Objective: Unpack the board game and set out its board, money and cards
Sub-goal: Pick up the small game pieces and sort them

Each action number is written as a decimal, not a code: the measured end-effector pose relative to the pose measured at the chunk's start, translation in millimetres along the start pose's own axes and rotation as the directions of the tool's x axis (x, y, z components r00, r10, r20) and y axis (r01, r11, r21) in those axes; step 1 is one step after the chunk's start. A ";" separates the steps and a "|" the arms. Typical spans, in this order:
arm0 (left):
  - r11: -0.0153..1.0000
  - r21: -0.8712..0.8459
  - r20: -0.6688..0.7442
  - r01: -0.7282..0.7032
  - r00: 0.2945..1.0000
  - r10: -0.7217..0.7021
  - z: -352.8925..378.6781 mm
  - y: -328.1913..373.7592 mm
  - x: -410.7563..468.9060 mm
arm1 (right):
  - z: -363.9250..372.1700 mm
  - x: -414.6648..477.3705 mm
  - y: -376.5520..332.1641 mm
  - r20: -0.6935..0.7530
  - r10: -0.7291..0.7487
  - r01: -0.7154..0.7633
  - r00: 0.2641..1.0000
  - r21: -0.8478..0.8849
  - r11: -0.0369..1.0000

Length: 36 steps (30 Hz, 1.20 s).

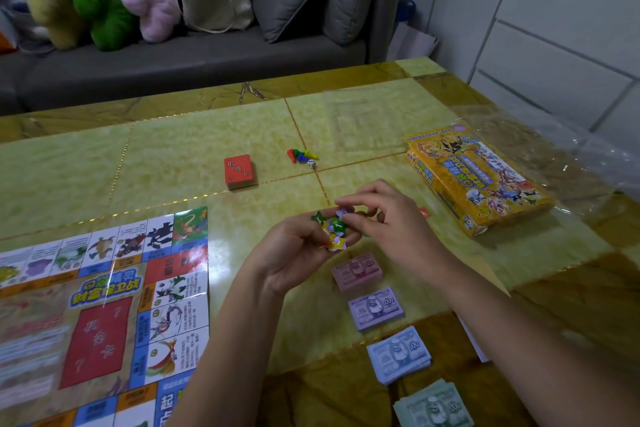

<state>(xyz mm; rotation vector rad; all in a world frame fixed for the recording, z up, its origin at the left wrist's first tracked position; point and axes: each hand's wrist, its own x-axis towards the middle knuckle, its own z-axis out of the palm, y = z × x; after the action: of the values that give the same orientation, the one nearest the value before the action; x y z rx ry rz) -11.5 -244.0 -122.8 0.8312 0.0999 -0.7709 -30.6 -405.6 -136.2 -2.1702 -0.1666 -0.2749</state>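
1. The left hand [294,253] cups green, purple and yellow star-shaped card tokens [334,229], its fingers [348,236] curled round them.
2. The right hand [388,218] pinches the topmost token from the right.
3. Bare yellow marbled worktop [207,149] lies just beyond both.

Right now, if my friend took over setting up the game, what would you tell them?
Left hand: holds a bunch of star tokens above the table.
Right hand: pinches one token in that bunch.
Done: the board lies unfolded on the left. The red card deck sits mid-table, with the pawns and die to its right. The pink stack, purple stack, blue stack and green stack of money lie in a row. The box lies on the right.
Left: probably just sorting the tokens and setting them down.
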 end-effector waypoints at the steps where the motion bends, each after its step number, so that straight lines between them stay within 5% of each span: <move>1: 1.000 0.003 0.003 0.005 1.000 -0.005 0.6 -0.6 -0.3 | -1.4 0.4 -0.1 0.008 0.004 -0.004 1.000 -0.013 1.000; 7: 0.999 -0.010 0.003 0.031 1.000 -0.031 1.6 -1.5 -0.4 | -7.5 2.1 1.2 -0.004 0.070 -0.070 0.998 0.002 0.998; 11: 0.999 -0.029 -0.007 0.043 0.999 -0.044 0.1 -2.8 2.2 | -17.0 7.4 2.1 0.016 0.184 -0.182 0.983 0.248 0.951; 14: 0.998 -0.046 -0.028 0.040 0.999 -0.042 -2.5 -2.5 4.4 | -31.3 10.6 11.4 -0.007 0.291 -0.278 0.957 0.280 0.919; 20: 0.998 -0.044 -0.046 0.038 0.998 -0.040 -3.9 -2.2 6.1 | -34.5 10.4 42.2 -0.109 0.315 -0.321 0.943 -0.041 0.946; 27: 0.999 -0.034 -0.042 0.036 0.998 -0.037 -2.9 -3.5 6.6 | -17.6 9.8 49.1 -0.121 0.251 -0.262 0.960 -0.082 0.962; 36: 0.999 -0.032 -0.042 0.032 0.999 -0.034 -4.5 -3.7 6.5 | -12.4 7.1 49.4 -0.211 0.180 -0.247 0.961 -0.354 0.902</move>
<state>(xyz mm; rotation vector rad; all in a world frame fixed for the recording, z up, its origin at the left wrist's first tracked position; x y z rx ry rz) -8.2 -246.1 -130.7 0.8178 0.1640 -0.7809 -14.5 -444.0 -166.4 -2.5053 0.2461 -0.3935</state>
